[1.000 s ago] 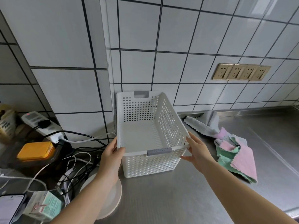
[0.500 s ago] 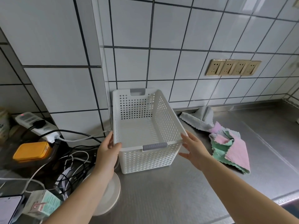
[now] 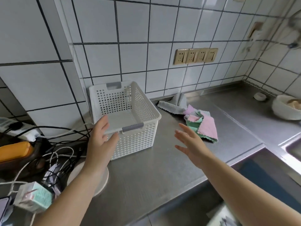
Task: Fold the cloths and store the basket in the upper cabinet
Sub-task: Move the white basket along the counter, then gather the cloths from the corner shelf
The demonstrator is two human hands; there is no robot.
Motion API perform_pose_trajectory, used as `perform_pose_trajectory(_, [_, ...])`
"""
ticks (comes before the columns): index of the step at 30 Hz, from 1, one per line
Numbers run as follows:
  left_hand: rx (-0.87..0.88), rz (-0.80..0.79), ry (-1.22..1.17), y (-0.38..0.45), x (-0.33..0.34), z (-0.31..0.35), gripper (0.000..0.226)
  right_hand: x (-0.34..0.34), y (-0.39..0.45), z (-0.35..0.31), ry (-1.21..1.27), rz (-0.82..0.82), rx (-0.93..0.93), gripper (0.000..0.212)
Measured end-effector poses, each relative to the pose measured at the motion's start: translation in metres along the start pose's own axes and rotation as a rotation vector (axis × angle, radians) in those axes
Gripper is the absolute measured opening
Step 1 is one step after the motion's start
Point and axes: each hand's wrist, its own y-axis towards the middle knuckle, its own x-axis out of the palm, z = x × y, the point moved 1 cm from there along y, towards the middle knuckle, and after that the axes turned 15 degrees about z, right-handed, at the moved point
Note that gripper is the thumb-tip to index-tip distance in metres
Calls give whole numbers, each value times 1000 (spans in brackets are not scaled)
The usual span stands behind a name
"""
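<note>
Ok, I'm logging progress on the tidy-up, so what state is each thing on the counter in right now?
White basket: upright on the counter, empty.
Cloths: unfolded, in a loose heap right of the basket.
Left hand: open, in front of the basket's near left corner, gripping nothing.
Right hand: open, fingers spread, clear of basket and cloths.
Wall sockets: nothing plugged in.
Bowl: upright, something pale inside.

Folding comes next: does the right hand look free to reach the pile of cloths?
Probably yes: the right hand is open, holds nothing, and only bare counter lies between it and the cloths.
</note>
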Motion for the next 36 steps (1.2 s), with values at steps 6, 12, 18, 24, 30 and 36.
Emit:
perform_pose_trajectory(6, [-116,-333,-48,-50,33,-8,48,-50,-68,15,-16,130,-20,52])
perform_pose_trajectory(12, [-192,-712,-61,-113,64,-17,46,-96,-152,46,3,374,-33,35])
perform_pose_trajectory(18, [-270,-1041,-77,-182,63,-20,42,-116,-251,85,-2,629,-6,45])
perform_pose_trajectory(24, [-264,-1367,-24,-256,35,-23,58,-125,-360,137,50,882,82,47])
perform_pose_trajectory(30, [-261,-1555,20,-323,7,-16,61,-130,-451,175,170,1071,132,39])
perform_pose_trajectory(36, [-158,-1743,43,-415,-8,-6,46,-149,-549,203,341,1287,88,33])
